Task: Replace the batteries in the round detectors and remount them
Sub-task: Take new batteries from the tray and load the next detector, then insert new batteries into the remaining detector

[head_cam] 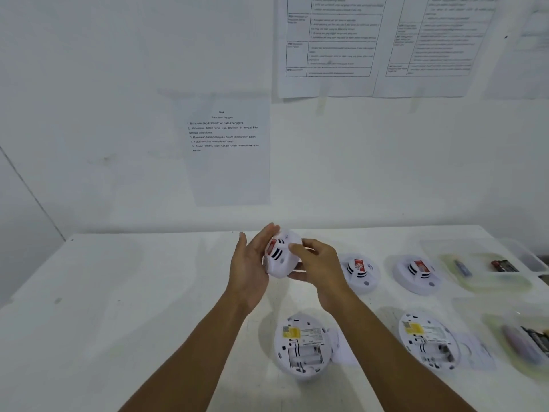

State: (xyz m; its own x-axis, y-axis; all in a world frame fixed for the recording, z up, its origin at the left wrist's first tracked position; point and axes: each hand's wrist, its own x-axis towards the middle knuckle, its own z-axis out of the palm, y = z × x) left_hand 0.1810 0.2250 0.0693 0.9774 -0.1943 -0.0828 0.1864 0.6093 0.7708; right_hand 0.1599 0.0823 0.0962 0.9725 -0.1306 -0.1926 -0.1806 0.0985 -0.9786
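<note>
A white round detector (280, 257) with a red label is held up above the white table (133, 307), tilted on edge. My left hand (252, 269) cups its left side with straight fingers. My right hand (318, 266) grips its right side, thumb on top. Two detectors lie face down with their battery bays showing: one (303, 346) near the front middle, another (429, 341) to its right. Two more detectors (358, 273) (416, 273) sit face up further back.
Clear plastic trays stand at the right: one (481, 269) at the back holds a few batteries, another (523, 337) at the front right holds more. Printed sheets (228, 150) are taped to the wall behind. The table's left half is bare.
</note>
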